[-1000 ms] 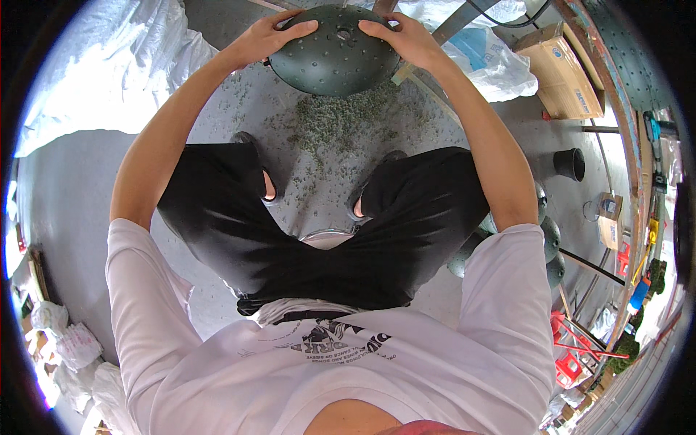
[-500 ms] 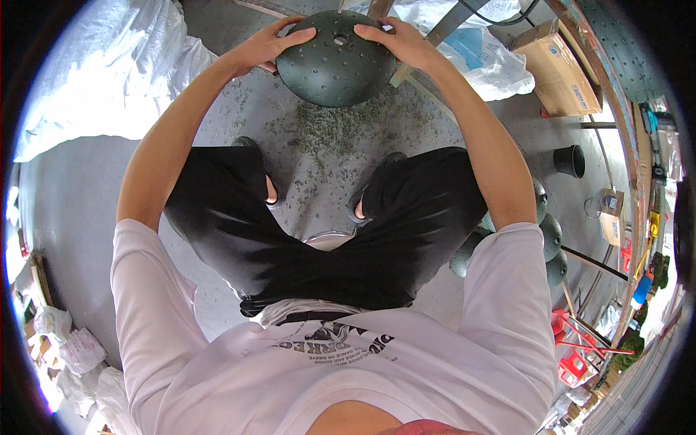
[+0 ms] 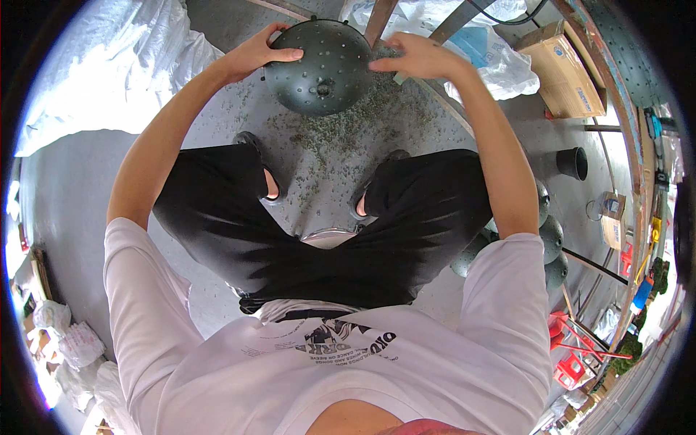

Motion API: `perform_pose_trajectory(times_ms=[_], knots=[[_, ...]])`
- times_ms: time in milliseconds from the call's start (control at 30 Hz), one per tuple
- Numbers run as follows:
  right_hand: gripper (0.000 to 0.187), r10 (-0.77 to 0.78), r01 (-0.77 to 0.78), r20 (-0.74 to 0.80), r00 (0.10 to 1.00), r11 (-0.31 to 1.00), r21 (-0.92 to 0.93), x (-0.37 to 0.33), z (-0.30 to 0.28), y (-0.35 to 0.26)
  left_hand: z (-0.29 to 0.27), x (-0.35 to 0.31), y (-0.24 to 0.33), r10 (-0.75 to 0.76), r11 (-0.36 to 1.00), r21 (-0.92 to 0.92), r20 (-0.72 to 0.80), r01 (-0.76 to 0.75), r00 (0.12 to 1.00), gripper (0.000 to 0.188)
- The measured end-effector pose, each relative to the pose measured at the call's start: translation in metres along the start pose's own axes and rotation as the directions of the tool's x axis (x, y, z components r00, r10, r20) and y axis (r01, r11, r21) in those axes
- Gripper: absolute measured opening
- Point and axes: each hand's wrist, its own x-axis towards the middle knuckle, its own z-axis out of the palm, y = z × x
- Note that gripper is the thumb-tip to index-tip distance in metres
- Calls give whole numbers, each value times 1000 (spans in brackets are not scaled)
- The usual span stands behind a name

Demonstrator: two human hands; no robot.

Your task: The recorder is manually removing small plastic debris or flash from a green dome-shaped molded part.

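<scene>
A dark green plastic dome (image 3: 319, 69), dotted with small studs and with a holed knob low on its face, is held out in front of my knees. My left hand (image 3: 264, 56) grips its left side, the thumb lying on the curved face and the fingers around the rim. Beside the dome's right edge is my right hand (image 3: 420, 56), its thumb tip close to the surface and its fingers apart from the thumb. Whether that thumb still touches the dome I cannot tell. Small green bits (image 3: 326, 134) lie scattered on the floor below.
White plastic sheeting (image 3: 123, 65) lies at the left. Metal bars (image 3: 453, 22) rise beyond the dome. A cardboard box (image 3: 562, 69), a black bucket (image 3: 571, 163) and several similar green domes (image 3: 551, 239) stand on the right. Under me is a round stool (image 3: 328, 236).
My right hand has come off the dome's face and moved right. The dome has tilted and shifted slightly left and nearer, so its holed knob sits lower. My left hand keeps its grip.
</scene>
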Motion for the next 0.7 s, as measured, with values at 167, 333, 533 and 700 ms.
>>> perform_pose_trajectory(times_ms=[167, 333, 533, 700], knots=[[52, -202, 163, 5, 979, 803, 573, -89, -69, -5, -12, -5, 3, 16, 994, 107, -79, -7, 997, 99], [58, -457, 452, -502, 734, -223, 864, -104, -81, -57, -33, -18, -4, 31, 999, 20, -93, -29, 995, 91], [66, -624, 344, -719, 306, -632, 695, -149, -12, -174, -18, 1, 7, 68, 997, -38, -66, -70, 995, 87], [66, -620, 340, -702, 350, -615, 712, -154, -6, -169, -57, -31, -2, 27, 997, -69, -121, -35, 992, 84]])
